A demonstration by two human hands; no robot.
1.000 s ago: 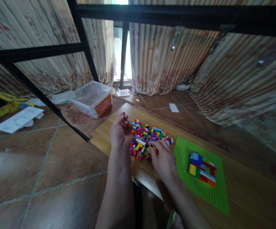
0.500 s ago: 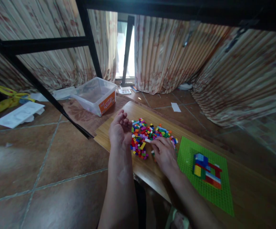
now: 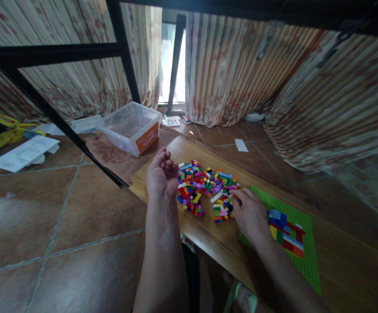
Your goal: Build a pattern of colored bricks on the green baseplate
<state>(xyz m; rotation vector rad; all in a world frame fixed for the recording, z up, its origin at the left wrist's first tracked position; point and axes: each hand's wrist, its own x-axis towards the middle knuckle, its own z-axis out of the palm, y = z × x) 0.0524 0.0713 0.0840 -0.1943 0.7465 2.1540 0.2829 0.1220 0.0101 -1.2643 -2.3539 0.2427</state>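
Observation:
Loose toy building bricks (image 3: 202,182) of many colours lie in a heap on a wooden board (image 3: 189,237). My left hand (image 3: 162,176) hovers at the heap's left edge, palm turned up and fingers loosely curled and apart; no brick shows in it. At the right edge of the heap is my right hand (image 3: 250,213), its thumb and fingertips drawn together low over the bricks. Whatever they pinch is too small to make out. A long white brick (image 3: 216,197) lies left of those fingertips. My right forearm partly covers a green baseplate (image 3: 311,243) bearing a multicoloured brick build (image 3: 293,243).
A clear plastic tub (image 3: 132,130) with an orange label stands on a brown mat beyond the board. Black metal bars (image 3: 61,56) cross the upper left and top. White moulded trays (image 3: 25,153) and a yellow object (image 3: 8,130) rest on the tiled floor at left.
My right hand has moved right, from the middle of the heap to its right edge beside the baseplate. The white brick has left its fingertips and lies on the board. My left hand is almost unchanged.

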